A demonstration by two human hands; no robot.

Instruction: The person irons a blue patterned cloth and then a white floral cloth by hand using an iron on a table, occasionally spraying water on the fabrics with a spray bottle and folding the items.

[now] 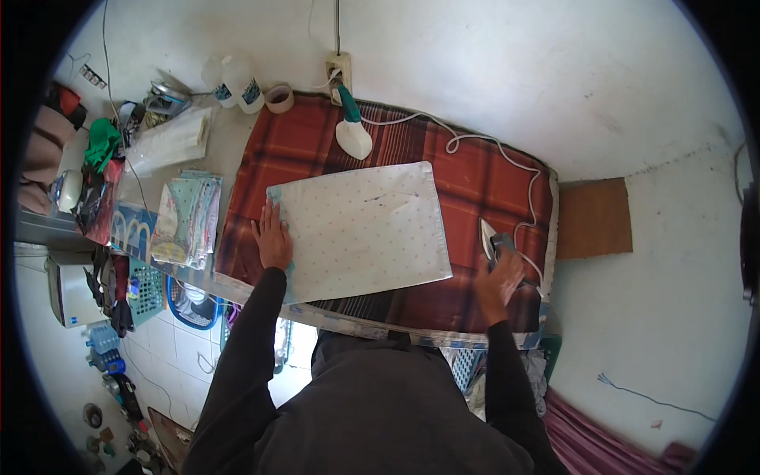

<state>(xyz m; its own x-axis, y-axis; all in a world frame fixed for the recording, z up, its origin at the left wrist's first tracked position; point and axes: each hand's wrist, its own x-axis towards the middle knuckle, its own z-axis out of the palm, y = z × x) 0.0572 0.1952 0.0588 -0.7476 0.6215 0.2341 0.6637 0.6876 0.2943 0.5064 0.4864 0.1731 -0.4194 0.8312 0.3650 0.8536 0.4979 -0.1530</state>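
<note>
A pale pillowcase-like cloth (362, 237) with small dots and a blue-green left edge is spread flat on a red plaid cover (463, 190). Flat on its left edge rests my left hand (274, 240), fingers slightly apart and holding nothing. To the right of the cloth, my right hand (499, 279) grips the handle of a clothes iron (503, 242), whose pale soleplate edge shows at the left. The iron is apart from the cloth, over the plaid cover. Dark marks run across the cloth's upper right part.
A white spray bottle (354, 139) with a green top lies behind the cloth. The iron's cord (502, 145) loops along the back towards a wall socket (338, 65). Folded patterned cloths (187, 219) are stacked at left, with a tape roll (279, 99) and plastic bottles (248, 95) behind.
</note>
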